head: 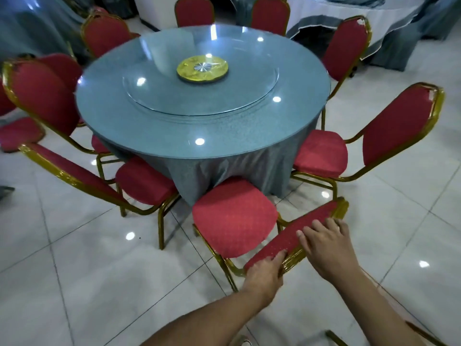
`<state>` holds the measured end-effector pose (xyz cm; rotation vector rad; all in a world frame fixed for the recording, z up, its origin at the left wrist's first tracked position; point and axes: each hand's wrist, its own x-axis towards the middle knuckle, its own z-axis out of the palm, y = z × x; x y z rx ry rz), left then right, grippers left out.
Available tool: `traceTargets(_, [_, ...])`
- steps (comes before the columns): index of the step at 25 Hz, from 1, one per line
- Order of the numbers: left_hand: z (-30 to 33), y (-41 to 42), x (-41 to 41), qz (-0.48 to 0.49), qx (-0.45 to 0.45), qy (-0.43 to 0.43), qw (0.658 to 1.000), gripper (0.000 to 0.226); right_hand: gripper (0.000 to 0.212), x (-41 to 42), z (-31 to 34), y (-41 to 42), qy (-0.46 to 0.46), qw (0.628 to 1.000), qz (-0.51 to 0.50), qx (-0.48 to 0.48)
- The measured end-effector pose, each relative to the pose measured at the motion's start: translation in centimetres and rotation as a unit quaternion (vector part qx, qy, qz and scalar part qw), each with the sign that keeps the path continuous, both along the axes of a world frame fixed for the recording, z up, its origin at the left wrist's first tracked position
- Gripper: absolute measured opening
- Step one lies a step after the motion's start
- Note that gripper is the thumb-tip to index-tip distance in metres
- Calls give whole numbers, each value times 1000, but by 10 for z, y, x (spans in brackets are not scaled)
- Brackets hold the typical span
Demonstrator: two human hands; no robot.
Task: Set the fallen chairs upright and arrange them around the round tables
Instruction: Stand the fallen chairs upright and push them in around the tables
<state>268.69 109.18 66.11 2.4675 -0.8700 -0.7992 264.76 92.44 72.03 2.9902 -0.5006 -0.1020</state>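
Both hands are on the backrest of the nearest chair (235,218), which stands upright with its red seat pushed against the hanging cloth of the round surface (202,96). The left hand (265,272) grips the near end of the backrest top, its fingers (277,257) curled over the red padding. The right hand (329,248) lies on the gold frame further along, fingers (314,227) fairly straight and resting on the top edge, not clenched round it.

Beyond the fingers to the left stands another upright chair (144,179), its seat close beside the held one. To the right a third chair (321,153) faces the surface, well apart from the right hand. More red chairs ring the far side, all upright as far as can be seen.

The surface wears a blue-grey cloth under glass, with a glass turntable (199,78) and a gold disc (202,69) at its centre. The floor (74,270) is glossy pale tile reflecting ceiling lights. A second cloth-covered table (374,23) stands behind at the right.
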Motion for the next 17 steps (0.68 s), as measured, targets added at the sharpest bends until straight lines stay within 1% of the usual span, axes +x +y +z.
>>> traceTargets(1, [4, 16, 5, -22, -5, 19, 1000, 66, 43, -5, -4, 9, -17, 1000, -4, 16])
traceTargets(3, [9, 52, 14, -76, -4, 59, 995, 68, 30, -17, -20, 30, -88, 992, -12, 91])
traceTargets(5, [12, 90, 25, -116, 6, 76, 990, 67, 22, -34, -33, 51, -174, 968, -5, 183])
traceTargets(6, [12, 108, 32, -120, 9, 78, 990, 64, 20, -45, -40, 57, -210, 957, -2, 200])
traceTargets(7, [12, 124, 40, -111, 11, 76, 991, 60, 19, -58, -48, 58, -223, 954, -20, 198])
traceTargets(8, [11, 138, 48, -94, 13, 66, 993, 54, 28, -69, -57, 57, -219, 954, -77, 188])
traceTargets(9, [9, 149, 56, -76, 18, 45, 996, 46, 42, -78, -66, 55, -206, 948, -158, 182])
traceTargets(10, [7, 155, 62, -62, 26, 10, 998, 40, 55, -84, -74, 55, -187, 932, -238, 198])
traceTargets(11, [6, 159, 64, -53, 35, -30, 997, 34, 65, -87, -80, 57, -172, 909, -294, 240])
traceTargets(12, [4, 159, 62, -47, 46, -62, 996, 33, 73, -86, -83, 62, -171, 883, -319, 298])
traceTargets(13, [0, 158, 56, -39, 55, -77, 995, 38, 79, -82, -85, 68, -187, 858, -325, 351])
traceTargets(14, [-3, 155, 48, -24, 58, -74, 995, 50, 82, -76, -87, 72, -212, 837, -326, 385])
traceTargets(16, [-6, 147, 35, 32, 40, -63, 997, 65, 85, -64, -90, 70, -242, 817, -321, 414])
traceTargets(17, [-6, 141, 33, 65, 29, -73, 995, 69, 84, -58, -91, 63, -235, 817, -311, 424])
